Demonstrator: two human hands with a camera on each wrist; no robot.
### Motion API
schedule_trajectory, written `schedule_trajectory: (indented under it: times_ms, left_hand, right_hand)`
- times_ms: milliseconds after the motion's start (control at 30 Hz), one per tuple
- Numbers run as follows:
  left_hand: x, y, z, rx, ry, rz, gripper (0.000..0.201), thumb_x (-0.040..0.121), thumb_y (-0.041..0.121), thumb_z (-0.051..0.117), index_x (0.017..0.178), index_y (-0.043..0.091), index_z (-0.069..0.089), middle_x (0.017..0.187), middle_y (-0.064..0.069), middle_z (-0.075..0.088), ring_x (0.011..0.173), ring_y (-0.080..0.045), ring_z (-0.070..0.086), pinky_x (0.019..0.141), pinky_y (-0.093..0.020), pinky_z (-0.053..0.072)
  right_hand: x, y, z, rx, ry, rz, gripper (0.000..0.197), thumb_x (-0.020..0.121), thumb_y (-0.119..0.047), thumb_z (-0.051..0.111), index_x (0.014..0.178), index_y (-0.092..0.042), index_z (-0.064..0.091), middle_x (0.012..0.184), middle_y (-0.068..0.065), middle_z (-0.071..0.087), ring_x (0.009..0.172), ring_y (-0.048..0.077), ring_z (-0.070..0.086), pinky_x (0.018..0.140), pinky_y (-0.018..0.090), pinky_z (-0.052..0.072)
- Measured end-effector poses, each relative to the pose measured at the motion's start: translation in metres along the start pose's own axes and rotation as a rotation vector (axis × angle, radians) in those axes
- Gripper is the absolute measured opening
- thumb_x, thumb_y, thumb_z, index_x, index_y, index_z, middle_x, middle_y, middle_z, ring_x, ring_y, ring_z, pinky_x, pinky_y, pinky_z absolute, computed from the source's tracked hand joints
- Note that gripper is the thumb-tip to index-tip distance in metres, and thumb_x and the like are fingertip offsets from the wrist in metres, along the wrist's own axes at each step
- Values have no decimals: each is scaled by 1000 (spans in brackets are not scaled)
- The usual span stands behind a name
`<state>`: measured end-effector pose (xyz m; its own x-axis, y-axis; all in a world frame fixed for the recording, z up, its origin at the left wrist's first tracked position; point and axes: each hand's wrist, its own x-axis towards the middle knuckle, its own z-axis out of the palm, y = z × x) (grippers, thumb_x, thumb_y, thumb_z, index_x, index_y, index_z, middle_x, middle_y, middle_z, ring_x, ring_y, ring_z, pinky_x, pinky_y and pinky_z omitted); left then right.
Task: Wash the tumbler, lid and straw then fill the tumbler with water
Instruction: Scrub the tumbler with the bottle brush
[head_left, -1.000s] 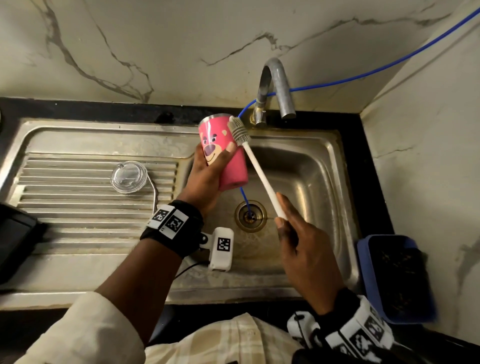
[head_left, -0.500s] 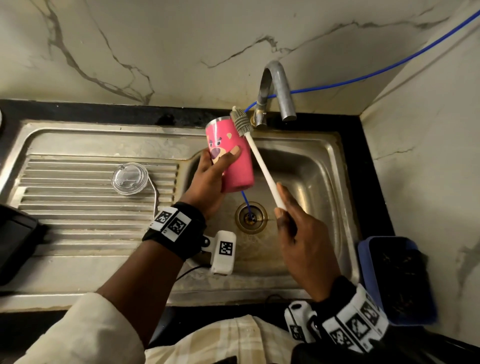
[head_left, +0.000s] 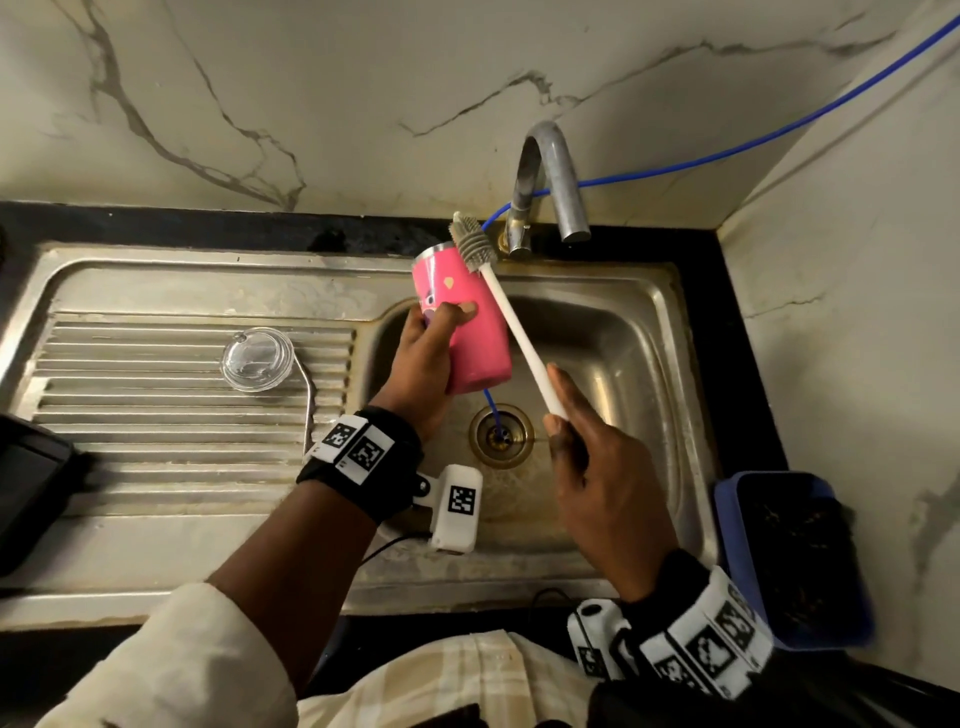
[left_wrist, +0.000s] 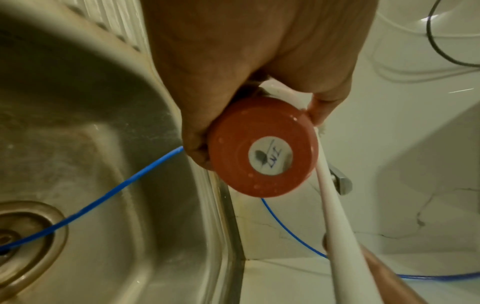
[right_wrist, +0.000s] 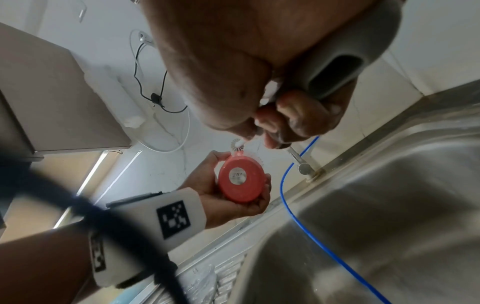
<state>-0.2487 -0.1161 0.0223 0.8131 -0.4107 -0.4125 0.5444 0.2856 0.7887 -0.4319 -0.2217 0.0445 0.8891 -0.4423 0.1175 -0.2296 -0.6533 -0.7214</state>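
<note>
My left hand (head_left: 434, 343) grips the pink tumbler (head_left: 470, 322) round its middle and holds it tilted over the sink basin, rim toward the wall. Its round base (left_wrist: 263, 153) with a white sticker faces the left wrist camera and shows small as the base (right_wrist: 241, 178) in the right wrist view. My right hand (head_left: 587, 457) holds the white handle of a bottle brush (head_left: 514, 325); the grey bristle head (head_left: 471, 241) lies at the tumbler's rim, outside it. The clear lid (head_left: 257, 358) rests on the ribbed drainboard, with the thin metal straw (head_left: 310, 400) beside it.
A steel tap (head_left: 550, 182) stands behind the basin; no water shows. A blue tube (head_left: 491, 410) runs from the wall into the drain (head_left: 501, 436). A blue bin (head_left: 789, 561) sits at the right, a dark object (head_left: 26, 483) at the left edge.
The left hand has turned the tumbler, so its bear face has rolled out of sight, and raised it slightly. The brush head has slid up along the side to the rim.
</note>
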Motion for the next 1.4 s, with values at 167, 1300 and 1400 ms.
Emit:
schedule_trajectory:
  times_ms: [167, 1300, 1400]
  left_hand:
    - [6, 11, -5, -8, 75, -11, 67, 79, 32, 68, 141, 15, 50, 137, -23, 61, 118, -41, 66, 72, -51, 63]
    - [-6, 0, 7, 61, -1, -46, 40, 104, 34, 62, 138, 24, 45, 130, -9, 65, 105, -22, 75, 81, -52, 64]
    - [-2, 3, 7, 43, 64, -20, 50, 103, 37, 62, 145, 22, 42, 133, -10, 64, 114, -28, 71, 84, -56, 63]
  right_hand:
    - [-18, 4, 2, -9, -27, -39, 51, 108, -34, 49, 159, -31, 42, 93, -3, 77, 68, -3, 63, 67, 5, 44]
    - [-5, 10, -3, -6, -2, -1, 53, 107, -25, 54, 158, -29, 43, 72, -23, 53, 59, -10, 52, 64, 5, 38]
    - [-4, 11, -3, 31, -25, -8, 54, 106, -20, 57, 158, -26, 45, 71, -27, 50, 61, -13, 54, 64, 0, 36]
